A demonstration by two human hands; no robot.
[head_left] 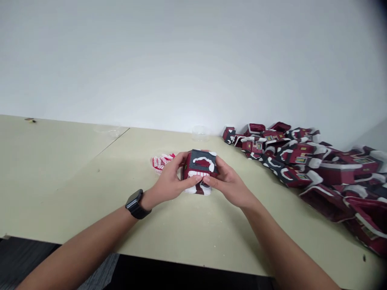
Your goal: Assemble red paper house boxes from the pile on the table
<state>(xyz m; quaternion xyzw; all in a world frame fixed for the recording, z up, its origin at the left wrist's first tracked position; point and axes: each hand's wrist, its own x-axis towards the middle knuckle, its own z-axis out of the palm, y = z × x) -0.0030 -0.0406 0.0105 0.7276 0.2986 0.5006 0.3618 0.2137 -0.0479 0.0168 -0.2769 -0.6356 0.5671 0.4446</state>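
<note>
While the left hand [169, 179] gripped one side of a small house [201, 163], the right hand [231, 183] grasped the other, fingers wrapped around it. It was over the middle of the table [75, 181], dark roof facing up (whether its base touched the tabletop, I could not tell). Just beside the left hand lay some red-and-white striped pieces [160, 162]. A black watch [138, 204] circled the left wrist. Well to the right, a heap of similar houses [302, 155] lay jumbled, some with open undersides showing.
</note>
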